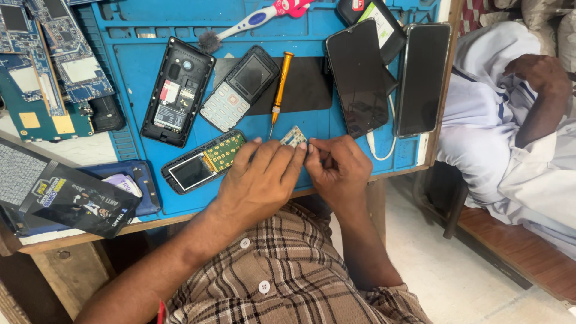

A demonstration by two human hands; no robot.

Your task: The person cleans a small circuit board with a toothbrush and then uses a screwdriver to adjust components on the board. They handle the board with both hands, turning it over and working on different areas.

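Right now you are leaning over a wooden surface [396,174] that is carrying a large blue work mat [138,24], and both of your hands are meeting at its near edge. Lying on the mat, two dark smartphones [359,75] are resting face up at the right, one beside the other, while a black phone back shell [177,91] and a keypad phone front [240,88] are sitting side by side nearer the middle. Just left of your hands, an opened phone body with a green keypad board [203,161] is lying at a slant, and your left hand [259,180] is touching its right end. Your right hand [337,170] is pressing up against the left one, and the fingers of both are pinching together on a small pale circuit piece [294,137], which is sticking up just above your fingertips. An orange-handled screwdriver [280,90] is lying with its tip pointing down at that piece, near it but apart. At the top, a toothbrush [240,27] is resting with its bristles beside the back shell. Green circuit boards [42,72] are piling up at the far left, and another person in white [510,138] is sitting to your right.
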